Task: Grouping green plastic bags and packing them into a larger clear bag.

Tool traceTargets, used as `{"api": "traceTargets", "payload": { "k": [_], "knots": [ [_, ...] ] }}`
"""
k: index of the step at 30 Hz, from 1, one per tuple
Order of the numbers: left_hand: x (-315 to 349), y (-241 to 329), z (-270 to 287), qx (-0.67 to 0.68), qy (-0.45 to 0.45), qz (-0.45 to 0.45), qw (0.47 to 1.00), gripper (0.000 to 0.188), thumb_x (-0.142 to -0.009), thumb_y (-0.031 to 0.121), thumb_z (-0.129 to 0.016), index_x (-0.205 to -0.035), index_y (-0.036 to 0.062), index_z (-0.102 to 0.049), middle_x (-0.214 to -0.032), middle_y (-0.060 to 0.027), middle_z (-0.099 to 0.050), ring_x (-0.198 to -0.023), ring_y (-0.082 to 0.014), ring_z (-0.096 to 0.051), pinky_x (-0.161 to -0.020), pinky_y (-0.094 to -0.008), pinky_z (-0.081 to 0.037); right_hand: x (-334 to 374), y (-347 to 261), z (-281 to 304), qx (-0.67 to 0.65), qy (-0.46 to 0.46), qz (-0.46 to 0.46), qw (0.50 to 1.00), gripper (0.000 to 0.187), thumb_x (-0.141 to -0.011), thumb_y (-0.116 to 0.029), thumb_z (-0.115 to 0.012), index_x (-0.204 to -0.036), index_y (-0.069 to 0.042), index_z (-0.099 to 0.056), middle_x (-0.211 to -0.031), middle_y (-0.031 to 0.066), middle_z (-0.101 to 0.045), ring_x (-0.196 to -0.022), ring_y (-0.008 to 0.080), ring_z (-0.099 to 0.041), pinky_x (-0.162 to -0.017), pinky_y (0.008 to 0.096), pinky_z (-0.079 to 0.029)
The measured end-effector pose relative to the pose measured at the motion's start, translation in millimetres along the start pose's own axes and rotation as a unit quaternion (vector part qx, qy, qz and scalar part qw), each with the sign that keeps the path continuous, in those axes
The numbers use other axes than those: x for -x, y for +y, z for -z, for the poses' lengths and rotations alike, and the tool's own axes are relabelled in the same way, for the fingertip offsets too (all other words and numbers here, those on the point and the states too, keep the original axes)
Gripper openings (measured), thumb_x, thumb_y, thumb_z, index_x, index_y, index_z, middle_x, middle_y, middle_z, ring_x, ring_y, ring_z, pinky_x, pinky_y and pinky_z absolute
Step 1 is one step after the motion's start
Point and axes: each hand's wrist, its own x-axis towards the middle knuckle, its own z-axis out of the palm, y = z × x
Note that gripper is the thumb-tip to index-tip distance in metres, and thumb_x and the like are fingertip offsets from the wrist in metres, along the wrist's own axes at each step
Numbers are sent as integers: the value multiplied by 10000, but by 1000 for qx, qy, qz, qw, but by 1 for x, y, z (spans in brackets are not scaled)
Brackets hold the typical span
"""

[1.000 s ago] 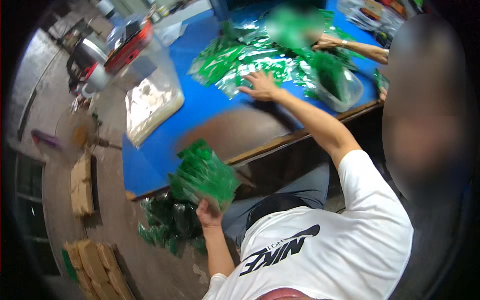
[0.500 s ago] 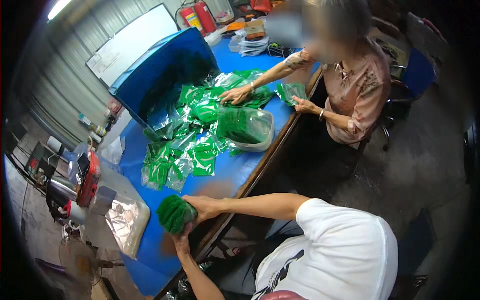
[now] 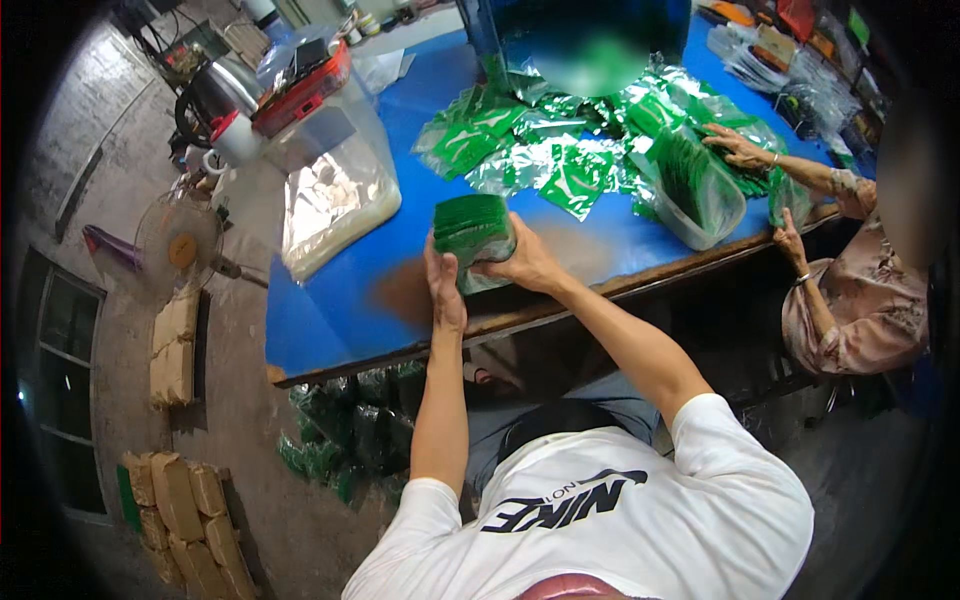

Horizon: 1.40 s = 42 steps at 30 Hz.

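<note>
The left hand (image 3: 447, 292) and right hand (image 3: 530, 262) were curled around opposite sides of the stack (image 3: 470, 225) above the table (image 3: 325, 315), which seemed (by my judgement) light, slippery, best gripped there.

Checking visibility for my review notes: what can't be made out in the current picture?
Head view:
- Right hand: fingertips partly hidden behind green stack.
- Blue bin: top cut off by upper edge.
- Co-worker's head: blurred.
- Floor bags: partly hidden by table.
</note>
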Motion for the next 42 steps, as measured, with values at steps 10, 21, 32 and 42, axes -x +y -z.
{"api": "traceTargets", "payload": {
  "k": [10,21,32,42],
  "knots": [
    [40,8,-14,224,13,124,967,543,-790,-42,-608,-1321,52,-540,-1286,-100,-587,-1239,-259,-540,-1112,-418,-384,16,-7,11,-254,-2,-92,963,727,-815,-347,-804,-1377,-35,-465,-1254,98,-589,-1168,194,-531,-1019,331,-417],
    [29,20,-4,-94,-181,-2,979,1285,-689,-90,-799,-1572,193,90,-1426,-137,-431,-1274,-254,-490,-1050,-409,-449,5,36,28,-116,-59,-36,991,828,-637,-384,-917,-1231,23,-509,-1120,157,-624,-1048,237,-598,-922,367,-479],
    [24,12,11,-209,-138,106,962,607,-730,-35,-804,-1285,38,-570,-1252,-81,-596,-1151,-227,-572,-995,-369,-479,12,2,42,41,-11,22,999,682,-658,-572,-841,-1056,-37,-700,-1071,179,-680,-985,320,-653,-864,413,-524],
    [26,28,2,-125,-136,109,977,695,-699,-42,-772,-1338,11,-503,-1269,-129,-575,-1131,-272,-583,-987,-387,-463,20,8,20,-79,34,23,996,687,-676,-580,-833,-986,17,-694,-963,179,-732,-901,277,-711,-797,390,-541]
  ]
}}
